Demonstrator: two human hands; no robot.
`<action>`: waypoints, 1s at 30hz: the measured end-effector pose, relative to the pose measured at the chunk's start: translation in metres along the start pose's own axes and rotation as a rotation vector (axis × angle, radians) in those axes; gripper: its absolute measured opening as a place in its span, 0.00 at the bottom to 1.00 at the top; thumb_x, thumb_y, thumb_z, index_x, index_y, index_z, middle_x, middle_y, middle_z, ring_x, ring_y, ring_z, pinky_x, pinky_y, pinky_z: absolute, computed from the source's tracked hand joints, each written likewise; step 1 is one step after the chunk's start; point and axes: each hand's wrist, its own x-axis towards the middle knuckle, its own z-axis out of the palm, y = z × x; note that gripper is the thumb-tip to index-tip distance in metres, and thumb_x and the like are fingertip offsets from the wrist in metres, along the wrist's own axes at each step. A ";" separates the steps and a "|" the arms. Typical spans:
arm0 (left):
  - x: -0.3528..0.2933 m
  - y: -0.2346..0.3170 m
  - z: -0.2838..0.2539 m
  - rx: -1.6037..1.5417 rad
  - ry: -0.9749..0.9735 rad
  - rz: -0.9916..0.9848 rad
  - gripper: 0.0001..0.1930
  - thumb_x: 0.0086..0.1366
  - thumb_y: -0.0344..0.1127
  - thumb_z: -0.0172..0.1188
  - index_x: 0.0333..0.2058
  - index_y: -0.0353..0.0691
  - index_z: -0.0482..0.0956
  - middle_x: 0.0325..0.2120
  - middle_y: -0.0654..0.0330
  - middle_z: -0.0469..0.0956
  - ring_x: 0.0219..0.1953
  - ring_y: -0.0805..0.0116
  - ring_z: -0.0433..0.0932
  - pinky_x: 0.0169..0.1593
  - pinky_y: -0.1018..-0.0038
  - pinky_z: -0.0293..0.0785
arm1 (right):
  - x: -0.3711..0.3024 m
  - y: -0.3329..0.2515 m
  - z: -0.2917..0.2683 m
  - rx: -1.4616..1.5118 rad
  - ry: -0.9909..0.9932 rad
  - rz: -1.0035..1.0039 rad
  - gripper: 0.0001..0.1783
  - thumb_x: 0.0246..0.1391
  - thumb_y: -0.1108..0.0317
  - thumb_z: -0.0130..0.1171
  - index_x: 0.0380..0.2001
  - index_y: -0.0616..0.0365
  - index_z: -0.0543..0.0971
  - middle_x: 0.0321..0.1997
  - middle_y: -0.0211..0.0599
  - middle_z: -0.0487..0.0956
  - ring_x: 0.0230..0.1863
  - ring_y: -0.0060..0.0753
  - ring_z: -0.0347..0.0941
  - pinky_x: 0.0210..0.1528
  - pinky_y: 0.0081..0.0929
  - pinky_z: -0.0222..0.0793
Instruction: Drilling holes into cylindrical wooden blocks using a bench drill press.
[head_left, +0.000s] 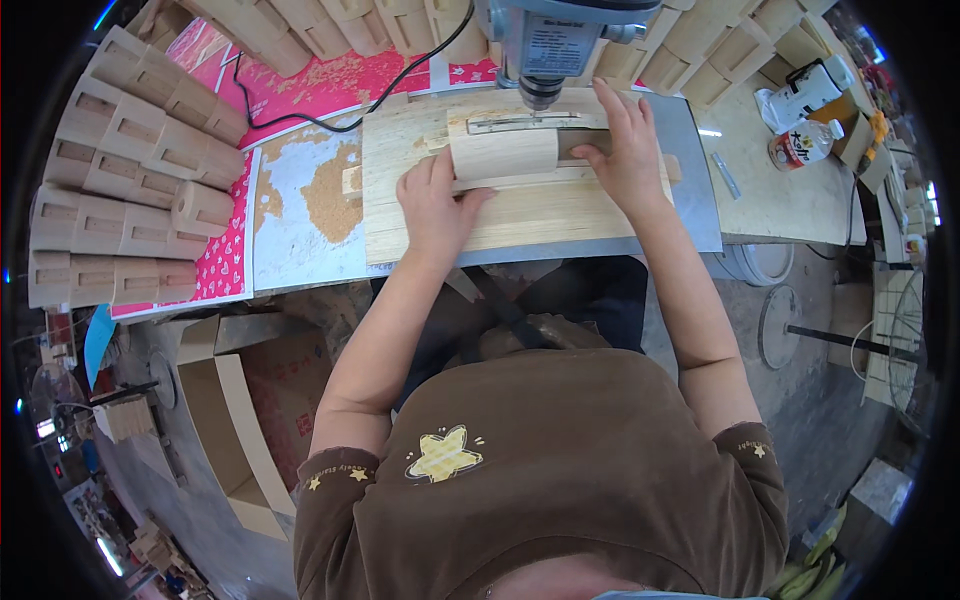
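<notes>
A pale wooden cylinder [505, 156] lies sideways in a wooden jig, below the chuck [540, 92] of a bench drill. My left hand [438, 205] closes around its left end, fingers behind and thumb along the front. At the cylinder's right end is a darker, grey-brown rounded piece [576, 146]. My right hand [628, 160] grips that piece, with the thumb in front and the fingers reaching up behind. A narrow metal strip [510, 125] runs along the jig behind the cylinder. Both hands rest over the flat wooden board [400, 130] that carries the jig.
Stacked wooden cylinders with rectangular slots [140, 130] line the left, and more stand at the back. A black cable [400, 80] crosses behind the board. Sawdust [332, 200] covers the bench's left. A plastic bottle [800, 145] stands right. A cardboard box [235, 420] sits below left.
</notes>
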 end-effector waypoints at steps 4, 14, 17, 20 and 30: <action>-0.001 -0.009 0.005 -0.073 -0.007 0.031 0.36 0.39 0.41 0.72 0.49 0.36 0.70 0.28 0.59 0.72 0.36 0.58 0.70 0.43 0.64 0.62 | 0.004 0.000 -0.008 -0.022 0.006 -0.017 0.47 0.31 0.72 0.71 0.59 0.54 0.61 0.56 0.40 0.68 0.58 0.45 0.62 0.63 0.49 0.51; 0.001 -0.011 0.007 -0.090 -0.019 0.032 0.35 0.38 0.40 0.72 0.47 0.36 0.72 0.25 0.59 0.72 0.33 0.58 0.69 0.40 0.65 0.65 | 0.178 -0.010 -0.114 0.173 0.524 -0.098 0.20 0.62 0.55 0.46 0.44 0.62 0.74 0.31 0.36 0.75 0.33 0.29 0.71 0.37 0.26 0.65; 0.003 -0.009 0.008 -0.094 -0.021 0.037 0.35 0.37 0.40 0.72 0.47 0.36 0.72 0.24 0.59 0.71 0.32 0.58 0.69 0.40 0.65 0.65 | 0.177 -0.022 -0.117 0.310 0.180 0.006 0.18 0.61 0.58 0.46 0.39 0.64 0.75 0.28 0.36 0.75 0.32 0.29 0.71 0.36 0.25 0.65; 0.003 -0.009 0.007 -0.089 -0.018 0.025 0.35 0.37 0.39 0.72 0.48 0.36 0.72 0.24 0.59 0.71 0.32 0.58 0.69 0.39 0.66 0.65 | 0.145 -0.039 -0.123 0.219 0.146 0.018 0.14 0.59 0.63 0.49 0.37 0.64 0.76 0.26 0.35 0.74 0.30 0.27 0.70 0.34 0.22 0.64; 0.002 -0.009 0.005 -0.092 -0.019 0.028 0.36 0.37 0.38 0.73 0.49 0.35 0.72 0.25 0.59 0.72 0.31 0.59 0.69 0.39 0.66 0.64 | 0.009 -0.046 -0.046 0.101 0.421 -0.080 0.04 0.50 0.72 0.56 0.31 0.58 0.78 0.22 0.32 0.74 0.26 0.36 0.70 0.40 0.31 0.63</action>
